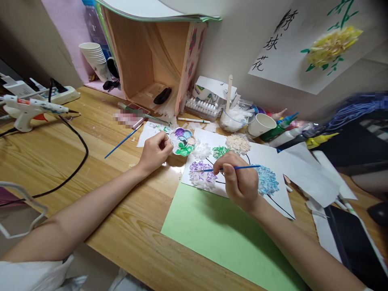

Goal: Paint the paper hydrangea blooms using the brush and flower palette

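Observation:
My right hand [241, 182] is closed round a thin blue paintbrush [247, 166], whose tip reaches the purple-and-white paper flower [202, 176] on a white sheet [218, 139]. Fingers curled, my left hand [155, 150] grips the near edge of a round paint palette [184, 142] with purple, green, blue and peach paint in its wells. Also on the sheet are a blue flower [267, 180], a peach flower [238, 143], a white flower [201, 150] and a green one [220, 151], partly behind my right hand. Black stem lines run from some flowers.
Under the sheet lies green paper [194, 226]. A second blue brush [123, 141] rests left of the palette. A glue gun [30, 111] and its black cable are at far left. A paper cup [262, 124], a bowl [235, 119] and paint bottles [281, 126] line the back.

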`<state>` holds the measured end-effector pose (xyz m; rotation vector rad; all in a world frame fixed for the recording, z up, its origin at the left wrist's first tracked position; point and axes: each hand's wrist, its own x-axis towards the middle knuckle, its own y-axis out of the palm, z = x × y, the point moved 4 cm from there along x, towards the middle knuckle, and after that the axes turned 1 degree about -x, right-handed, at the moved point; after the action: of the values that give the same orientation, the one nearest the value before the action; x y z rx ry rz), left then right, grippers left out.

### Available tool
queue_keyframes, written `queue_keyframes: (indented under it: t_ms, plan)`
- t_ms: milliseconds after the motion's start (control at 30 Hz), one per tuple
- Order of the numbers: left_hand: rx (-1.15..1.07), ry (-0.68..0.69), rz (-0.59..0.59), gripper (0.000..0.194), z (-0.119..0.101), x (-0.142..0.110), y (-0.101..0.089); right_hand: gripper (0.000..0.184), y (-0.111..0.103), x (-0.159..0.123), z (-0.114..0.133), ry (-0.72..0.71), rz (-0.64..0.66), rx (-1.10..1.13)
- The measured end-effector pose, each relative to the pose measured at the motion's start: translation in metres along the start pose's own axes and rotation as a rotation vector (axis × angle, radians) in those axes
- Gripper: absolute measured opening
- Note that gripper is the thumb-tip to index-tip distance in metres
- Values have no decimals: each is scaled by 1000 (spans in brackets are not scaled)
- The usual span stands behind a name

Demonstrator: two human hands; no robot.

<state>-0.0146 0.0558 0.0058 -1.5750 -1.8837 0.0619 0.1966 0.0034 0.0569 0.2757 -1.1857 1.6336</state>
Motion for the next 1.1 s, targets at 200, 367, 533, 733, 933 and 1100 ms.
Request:
queue_keyframes:
  t_ms: [200, 367, 533, 733, 933, 1100]
  plan:
    - [2, 3, 1, 19, 0, 0, 0, 27, 2, 0, -2, -3, 30, -39]
    - [11, 3, 2, 19, -1, 0, 0, 27, 0, 0, -1, -5, 6, -26]
    - [3, 2, 3, 20, 0, 0, 0, 26, 2, 1, 0, -12, 34, -49]
    - [3, -4, 5, 20, -1, 1, 1, 28, 1, 0, 0, -1, 7, -8]
    - [-6, -5, 4, 19, -1, 0, 0, 27, 2, 0, 1, -21, 22, -1]
    - [-6, -7, 8, 19, 0, 0, 0, 27, 0, 1, 1, -22, 33, -39]
